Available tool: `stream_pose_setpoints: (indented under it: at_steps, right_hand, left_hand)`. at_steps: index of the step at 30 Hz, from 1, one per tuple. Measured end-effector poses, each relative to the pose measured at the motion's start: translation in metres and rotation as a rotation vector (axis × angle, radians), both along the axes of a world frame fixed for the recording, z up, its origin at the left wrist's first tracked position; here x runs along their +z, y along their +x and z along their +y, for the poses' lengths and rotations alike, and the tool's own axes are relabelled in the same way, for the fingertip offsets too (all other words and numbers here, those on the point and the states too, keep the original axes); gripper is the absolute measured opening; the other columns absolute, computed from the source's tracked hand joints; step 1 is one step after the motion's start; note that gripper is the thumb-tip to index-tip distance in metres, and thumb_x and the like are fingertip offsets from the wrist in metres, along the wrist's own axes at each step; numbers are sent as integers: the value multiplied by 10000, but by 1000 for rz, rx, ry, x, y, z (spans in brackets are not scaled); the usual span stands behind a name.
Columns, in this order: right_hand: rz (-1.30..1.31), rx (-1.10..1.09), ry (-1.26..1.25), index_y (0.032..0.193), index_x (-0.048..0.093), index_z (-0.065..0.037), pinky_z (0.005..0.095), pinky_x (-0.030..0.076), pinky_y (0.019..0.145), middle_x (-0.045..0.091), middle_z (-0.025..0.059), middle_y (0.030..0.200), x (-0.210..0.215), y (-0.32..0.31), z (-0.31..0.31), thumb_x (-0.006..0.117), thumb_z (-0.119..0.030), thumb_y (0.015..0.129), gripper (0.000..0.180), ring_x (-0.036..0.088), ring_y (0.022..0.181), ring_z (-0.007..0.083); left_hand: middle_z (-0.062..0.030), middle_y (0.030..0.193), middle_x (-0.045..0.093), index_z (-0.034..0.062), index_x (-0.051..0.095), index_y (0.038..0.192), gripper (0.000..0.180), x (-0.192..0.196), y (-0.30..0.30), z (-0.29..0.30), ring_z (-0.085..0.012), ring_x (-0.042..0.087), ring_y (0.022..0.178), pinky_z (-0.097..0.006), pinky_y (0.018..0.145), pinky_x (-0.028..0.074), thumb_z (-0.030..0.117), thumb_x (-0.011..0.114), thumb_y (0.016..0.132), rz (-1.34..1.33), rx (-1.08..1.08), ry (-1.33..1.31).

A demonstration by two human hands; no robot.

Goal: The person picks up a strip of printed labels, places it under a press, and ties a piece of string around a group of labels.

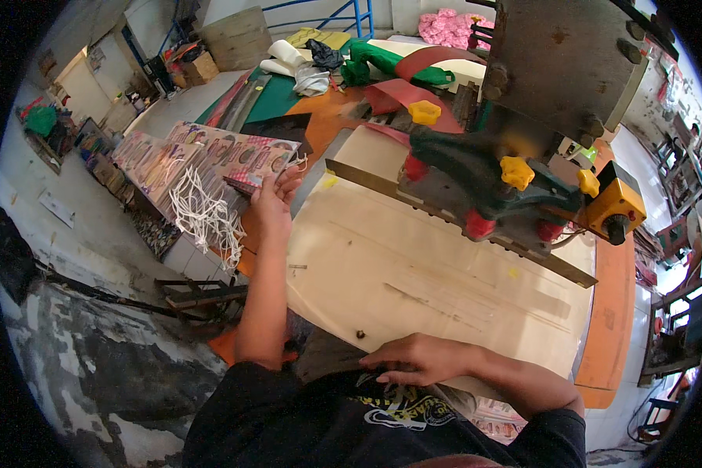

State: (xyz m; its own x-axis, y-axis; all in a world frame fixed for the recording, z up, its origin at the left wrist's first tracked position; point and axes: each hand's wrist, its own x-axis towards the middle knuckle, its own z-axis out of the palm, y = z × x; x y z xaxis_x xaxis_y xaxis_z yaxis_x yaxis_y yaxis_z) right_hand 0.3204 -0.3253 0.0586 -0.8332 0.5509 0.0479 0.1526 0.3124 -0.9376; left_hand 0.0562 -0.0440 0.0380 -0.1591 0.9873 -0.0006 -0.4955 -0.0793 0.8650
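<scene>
At the left of the worktable lie overlapping printed bags (253, 160) with pink patterns. White cord handles (203, 210) hang from them in a tangled bunch. My left hand (275, 204) is at the near right corner of these bags, its thumb and fingers closed on a bag's edge; the fingertips are partly hidden. Close to my body, my right hand (421, 359) rests at the front edge of the cream table sheet (413, 273). Its fingers are stretched out and it holds nothing.
Above the sheet stands a machine with a long metal bar (460, 222), yellow knobs (516, 173) and a yellow control box (616, 210). Red strips (413, 101), green cloth (398, 64) and a dark plastic bag (324, 54) lie behind. A metal frame (210, 292) stands left of me.
</scene>
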Motion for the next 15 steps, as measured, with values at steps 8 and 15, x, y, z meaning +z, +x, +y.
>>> stream_pose_setpoints:
  at_steps: [8, 15]
  right_hand:
    - [30, -17, 34, 1326, 604, 40, 434, 509, 1019, 655, 222, 1299, -5, 1, 0, 614, -232, 1010, 417, 646, 1161, 375]
    - [30, -20, -2, 1317, 613, 37, 435, 511, 1003, 668, 224, 1266, 0, 3, 0, 615, -227, 1008, 406, 653, 1135, 378]
  left_hand:
    - [-165, 1123, 744, 4, 543, 1196, 302, 10, 1, -5, -142, 725, 750, -217, 615, 523, 266, 447, 1081, 36, -6, 84]
    - [-171, 1146, 737, -13, 511, 1302, 378, 12, -16, 3, -163, 730, 813, -240, 641, 516, 288, 460, 1079, 91, 29, 154]
